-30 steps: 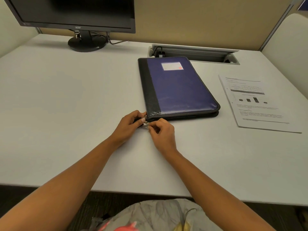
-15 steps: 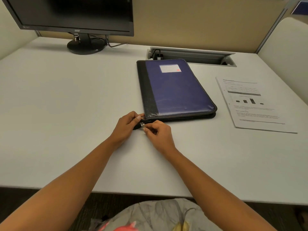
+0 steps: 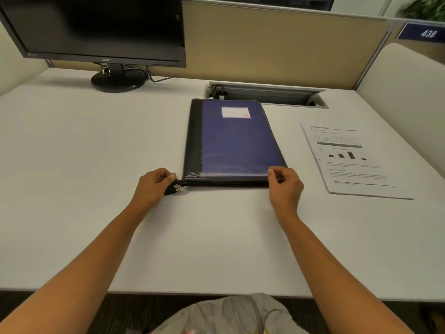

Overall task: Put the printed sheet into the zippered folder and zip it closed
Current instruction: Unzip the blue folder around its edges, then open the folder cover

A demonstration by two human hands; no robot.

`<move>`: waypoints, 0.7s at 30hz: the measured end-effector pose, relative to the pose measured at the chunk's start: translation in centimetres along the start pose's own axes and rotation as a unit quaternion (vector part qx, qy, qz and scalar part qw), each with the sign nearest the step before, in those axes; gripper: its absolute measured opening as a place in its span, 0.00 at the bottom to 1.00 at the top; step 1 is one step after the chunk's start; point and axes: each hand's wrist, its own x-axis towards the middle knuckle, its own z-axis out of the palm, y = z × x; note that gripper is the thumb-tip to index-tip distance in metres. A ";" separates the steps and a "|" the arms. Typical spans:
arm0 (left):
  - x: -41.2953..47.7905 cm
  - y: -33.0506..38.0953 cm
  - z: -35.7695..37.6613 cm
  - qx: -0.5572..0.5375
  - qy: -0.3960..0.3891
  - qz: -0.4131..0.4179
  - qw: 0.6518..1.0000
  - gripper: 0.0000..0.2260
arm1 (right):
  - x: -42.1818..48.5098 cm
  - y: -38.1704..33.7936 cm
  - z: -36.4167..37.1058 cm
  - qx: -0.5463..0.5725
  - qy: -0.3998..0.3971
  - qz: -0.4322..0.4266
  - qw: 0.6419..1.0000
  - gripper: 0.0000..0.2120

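The blue and black zippered folder (image 3: 236, 141) lies flat and closed in the middle of the white desk (image 3: 84, 153). My left hand (image 3: 154, 184) pinches the black zipper end tab (image 3: 177, 188) that sticks out at the folder's near left corner. At the near right corner, my right hand (image 3: 285, 186) has its fingers pinched together against the zipper line; the pull itself is hidden under the fingers. The printed sheet (image 3: 349, 160), with a table and a bar chart, lies flat on the desk to the right of the folder, apart from both hands.
A black monitor (image 3: 101, 27) stands at the back left, its cable trailing right. A cable tray opening (image 3: 265, 94) sits in the desk just behind the folder. Beige partitions (image 3: 277, 44) close off the back and right side.
My right hand has slid from the folder's near left corner along the near edge to the near right corner. The left hand stays on the zipper tab. The camera has tilted up.
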 end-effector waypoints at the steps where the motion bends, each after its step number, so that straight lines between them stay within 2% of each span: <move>1: 0.0 0.4 0.2 0.022 0.022 0.004 1.000 0.07 | 0.3 0.1 -0.2 0.000 0.015 0.012 1.000 0.06; 3: -0.1 1.4 1.0 0.060 0.062 0.032 0.996 0.07 | 0.8 0.4 -0.4 0.000 0.020 0.034 0.999 0.08; 5: -0.1 2.7 2.1 0.096 0.068 0.080 0.990 0.08 | 1.1 0.4 -0.4 -0.016 0.000 0.053 0.998 0.11; 10: 0.3 5.1 5.4 0.177 -0.019 0.173 0.969 0.19 | 1.8 0.1 -0.4 -0.069 -0.029 0.101 0.992 0.20; 14: 0.6 5.9 7.8 0.275 -0.097 0.196 0.936 0.28 | 2.4 -0.4 -0.4 0.001 -0.056 0.189 0.980 0.20; 18: 1.0 6.8 9.3 0.293 -0.125 0.205 0.925 0.31 | 3.4 -1.5 -1.1 0.102 0.025 0.239 0.965 0.14; 21: 1.3 7.5 9.9 0.275 -0.132 0.213 0.928 0.32 | 3.8 -2.8 -1.2 0.166 0.069 0.215 0.960 0.13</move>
